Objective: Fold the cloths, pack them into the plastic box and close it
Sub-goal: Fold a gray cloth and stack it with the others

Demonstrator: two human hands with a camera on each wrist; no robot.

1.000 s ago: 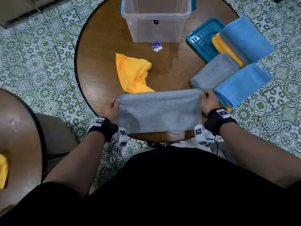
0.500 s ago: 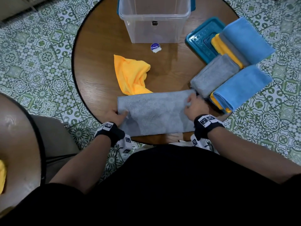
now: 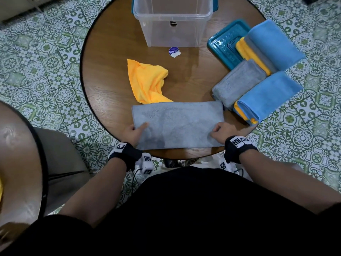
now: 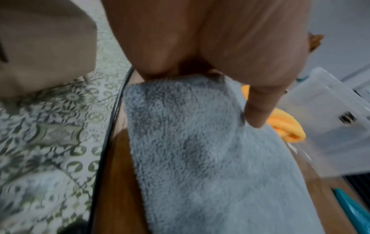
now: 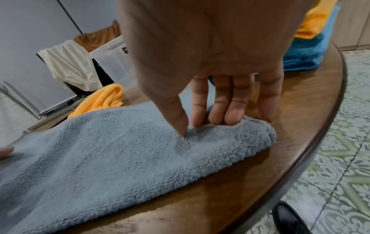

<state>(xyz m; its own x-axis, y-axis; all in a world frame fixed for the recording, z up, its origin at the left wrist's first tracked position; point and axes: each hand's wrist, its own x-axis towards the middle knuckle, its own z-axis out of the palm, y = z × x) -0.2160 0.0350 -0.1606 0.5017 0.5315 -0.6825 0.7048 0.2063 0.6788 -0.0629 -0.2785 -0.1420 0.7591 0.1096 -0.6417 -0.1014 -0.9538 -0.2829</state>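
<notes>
A grey cloth (image 3: 177,124), folded to a long strip, lies flat at the near edge of the round wooden table (image 3: 110,71). My left hand (image 3: 137,130) holds its near left corner, thumb (image 4: 258,110) on top and fingers hidden beneath. My right hand (image 3: 219,131) pinches the near right corner (image 5: 250,131), thumb pressing down, fingers tucked behind the edge. A crumpled yellow cloth (image 3: 147,80) lies just beyond the strip. The clear plastic box (image 3: 173,34) stands open at the far side. Its teal lid (image 3: 223,45) lies to the right, partly under folded cloths.
Folded cloths sit at the table's right: a grey one (image 3: 238,82), a blue one over yellow (image 3: 267,95), another blue one (image 3: 273,43) on the lid. A round sticker (image 3: 174,52) lies before the box. Patterned tiled floor surrounds the table; another wooden surface (image 3: 18,163) is at left.
Both hands left the strip's far corners and came back to its near corners. The grey cloth now lies flat and smooth on the table.
</notes>
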